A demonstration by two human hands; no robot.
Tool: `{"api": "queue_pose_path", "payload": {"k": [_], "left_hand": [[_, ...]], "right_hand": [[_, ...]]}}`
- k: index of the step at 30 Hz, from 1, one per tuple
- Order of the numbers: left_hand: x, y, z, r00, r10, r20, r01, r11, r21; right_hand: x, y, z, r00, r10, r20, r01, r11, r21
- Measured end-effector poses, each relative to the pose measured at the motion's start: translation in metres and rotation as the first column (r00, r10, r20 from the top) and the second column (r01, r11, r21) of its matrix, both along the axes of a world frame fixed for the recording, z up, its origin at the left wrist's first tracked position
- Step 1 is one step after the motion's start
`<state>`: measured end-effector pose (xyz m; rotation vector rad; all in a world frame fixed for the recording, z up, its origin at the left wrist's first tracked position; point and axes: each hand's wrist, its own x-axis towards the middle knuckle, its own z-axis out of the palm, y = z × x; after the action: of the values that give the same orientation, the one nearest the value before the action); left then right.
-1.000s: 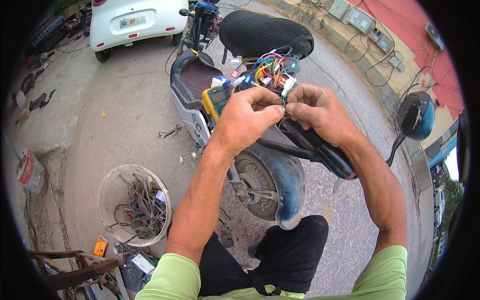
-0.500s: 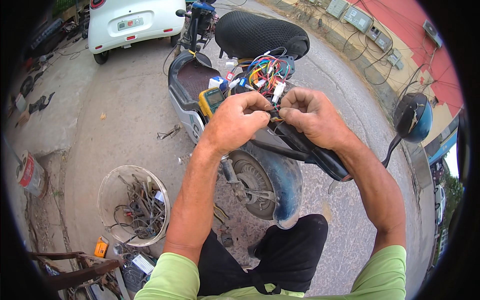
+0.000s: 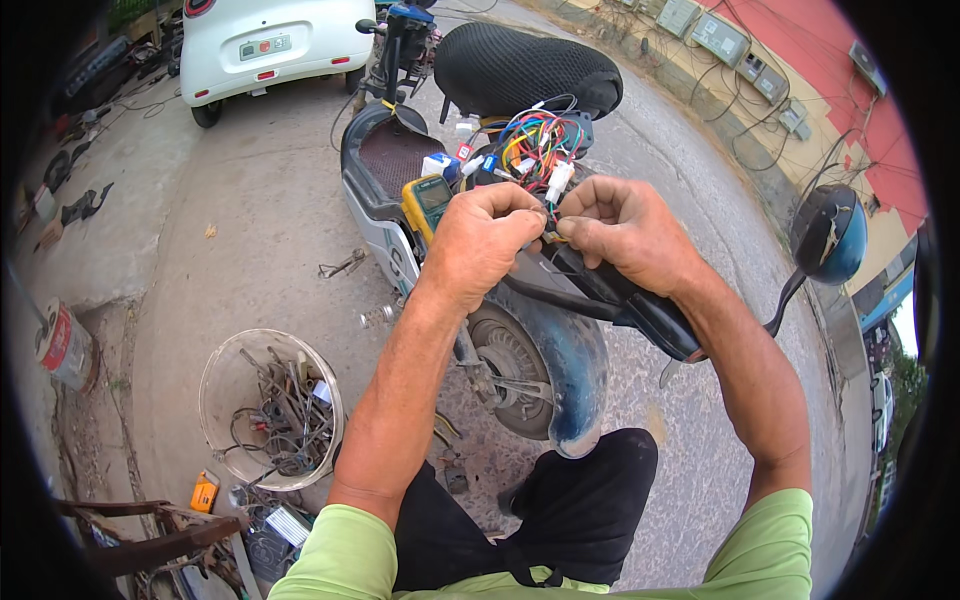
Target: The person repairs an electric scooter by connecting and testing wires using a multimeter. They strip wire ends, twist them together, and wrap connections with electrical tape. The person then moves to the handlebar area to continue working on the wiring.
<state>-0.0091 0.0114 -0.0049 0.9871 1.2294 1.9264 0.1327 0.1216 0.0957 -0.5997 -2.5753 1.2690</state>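
My left hand (image 3: 482,240) pinches thin wires just below a tangle of coloured wires (image 3: 540,138) on the scooter. Beside it, my right hand (image 3: 625,235) has thumb and forefinger closed on the same small wires, the fingertips of both nearly meeting. A white plug (image 3: 560,180) hangs just above them. A yellow multimeter (image 3: 428,200) leans behind my left hand, near the scooter's footboard (image 3: 392,160). Under my forearms and hands are the black handlebar cover (image 3: 655,322) and the dusty blue front mudguard (image 3: 580,400). What exactly is between the fingertips is too small to make out.
A black mesh seat (image 3: 525,65) lies behind the wires, a mirror (image 3: 830,235) at right. A bucket of tools and cables (image 3: 213,390), orange case (image 3: 203,492) and metal can (image 3: 67,345) stand at left. A white vehicle (image 3: 275,45) is behind; meter boxes (image 3: 720,40) line the wall.
Both hands have shifted slightly left and toward me from a second ago, still pinching at the wires. The white plug has moved a little left and down with them.
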Motion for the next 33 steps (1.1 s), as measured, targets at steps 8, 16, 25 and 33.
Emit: {"api": "queue_pose_path", "payload": {"k": [8, 16, 25, 33], "left_hand": [[0.002, 0.002, -0.002, 0.999, 0.033, -0.016, -0.032, 0.999, 0.019], [0.011, -0.001, 0.004, 0.993, 0.12, 0.007, -0.121, 0.992, 0.034], [0.011, 0.001, 0.004, 0.98, 0.192, -0.055, -0.191, 0.981, 0.02], [0.013, -0.001, 0.01, 0.975, 0.203, -0.088, -0.205, 0.979, -0.007]], "right_hand": [[0.0, 0.001, 0.0, 1.0, 0.003, 0.013, -0.003, 1.0, 0.004], [0.0, 0.0, 0.0, 1.0, -0.013, 0.001, 0.013, 1.0, 0.005], [0.001, -0.001, -0.001, 1.0, -0.017, -0.012, 0.017, 1.0, -0.017], [0.002, -0.006, -0.001, 0.999, -0.034, -0.035, 0.031, 0.996, -0.081]]}}
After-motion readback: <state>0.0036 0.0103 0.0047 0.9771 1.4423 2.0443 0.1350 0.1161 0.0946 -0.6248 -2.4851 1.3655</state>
